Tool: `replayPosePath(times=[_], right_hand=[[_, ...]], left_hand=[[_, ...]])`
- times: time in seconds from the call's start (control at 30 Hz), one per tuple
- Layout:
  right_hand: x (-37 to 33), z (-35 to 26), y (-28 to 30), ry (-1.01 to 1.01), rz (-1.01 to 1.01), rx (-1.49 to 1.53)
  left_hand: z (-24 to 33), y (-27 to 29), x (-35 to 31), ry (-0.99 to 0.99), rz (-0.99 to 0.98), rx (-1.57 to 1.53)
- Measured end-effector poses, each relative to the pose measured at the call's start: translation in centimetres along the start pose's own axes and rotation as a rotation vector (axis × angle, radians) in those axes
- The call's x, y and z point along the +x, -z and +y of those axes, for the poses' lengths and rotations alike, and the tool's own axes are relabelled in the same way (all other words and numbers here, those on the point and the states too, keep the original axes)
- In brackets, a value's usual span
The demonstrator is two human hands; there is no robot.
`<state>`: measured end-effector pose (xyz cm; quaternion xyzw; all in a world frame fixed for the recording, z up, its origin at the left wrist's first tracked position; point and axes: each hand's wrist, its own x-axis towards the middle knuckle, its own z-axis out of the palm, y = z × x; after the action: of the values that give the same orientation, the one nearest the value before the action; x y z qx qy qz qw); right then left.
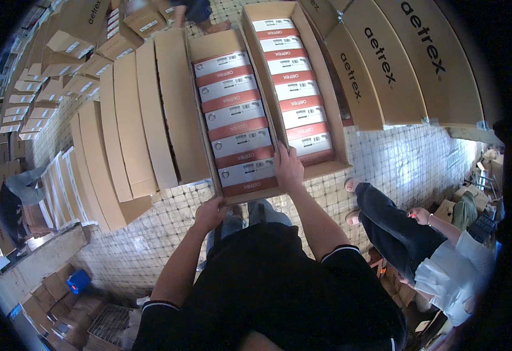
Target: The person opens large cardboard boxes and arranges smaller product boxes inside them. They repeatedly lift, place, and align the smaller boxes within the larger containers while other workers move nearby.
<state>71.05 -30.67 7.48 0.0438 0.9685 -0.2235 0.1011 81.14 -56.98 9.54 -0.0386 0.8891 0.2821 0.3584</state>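
A long open cardboard carton (216,47) lies lengthwise in front of me, holding a row of white and red shoeboxes (237,112) with printed labels. At its near left corner, my left hand (210,214) is closed on the cardboard edge. My right hand (289,168) grips the near part of its right wall, fingers hooked over the rim. Close along the right side stands a second open carton (339,117) with a similar row of shoeboxes (300,90). The back of my right hand is close to that second carton's contents; whether it touches them I cannot tell.
Tall closed cartons (142,123) stand side by side at the left, with more stacked behind. Large cartons (378,64) line the right. A person (446,263) with a small red object is at the right; another (22,199) bends at far left. Bare feet (216,27) show beyond the cartons.
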Motion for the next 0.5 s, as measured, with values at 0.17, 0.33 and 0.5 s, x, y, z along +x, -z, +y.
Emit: replayPosePath(times=[0.17, 0.33, 0.5], right_hand=[[0.1, -0.2, 0.3, 0.007, 0.011, 0.018], [0.2, -0.1, -0.2, -0.022, -0.017, 0.019], [0.4, -0.1, -0.6, 0.041, 0.087, 0.067]], left_hand=[[0.2, -0.3, -0.1, 0.052, 0.02, -0.02], [-0.1, -0.6, -0.1, 0.049, 0.032, -0.029], [-0.8, -0.1, 0.4, 0.041, -0.044, -0.023]])
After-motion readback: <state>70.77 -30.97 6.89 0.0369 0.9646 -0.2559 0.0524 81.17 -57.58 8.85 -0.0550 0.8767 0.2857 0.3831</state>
